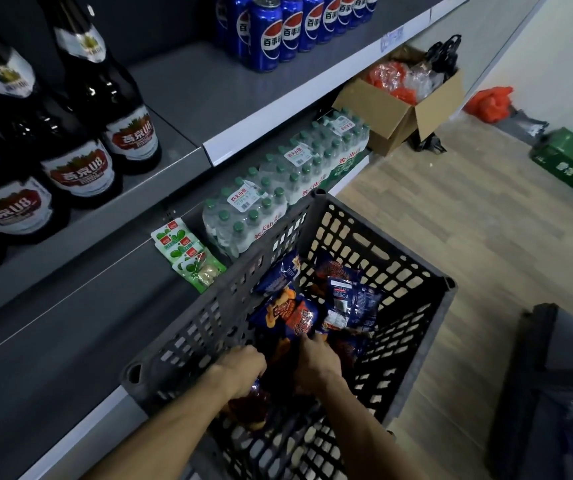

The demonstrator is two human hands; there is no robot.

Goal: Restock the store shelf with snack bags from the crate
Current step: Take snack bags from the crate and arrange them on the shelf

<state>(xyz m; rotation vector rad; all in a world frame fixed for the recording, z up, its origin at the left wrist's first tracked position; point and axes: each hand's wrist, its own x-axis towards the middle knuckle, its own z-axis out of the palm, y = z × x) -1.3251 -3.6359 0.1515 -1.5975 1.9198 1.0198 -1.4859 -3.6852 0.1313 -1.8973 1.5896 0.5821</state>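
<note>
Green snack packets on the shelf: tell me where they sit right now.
In the head view, the green snack packets stand on the lower shelf, left of centre, just left of the shrink-wrapped water bottle pack and beside the dark plastic crate.

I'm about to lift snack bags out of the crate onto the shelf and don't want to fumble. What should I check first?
1. Left hand grips a bag: ok, fingers curled on one.
2. Right hand grips a bag: cannot tell, fingertips hidden among the snack bags.
3. Bags left in crate: ok.
4. Free space on shelf beside green packets: ok.
5. Crate steady: cannot tell.
</note>
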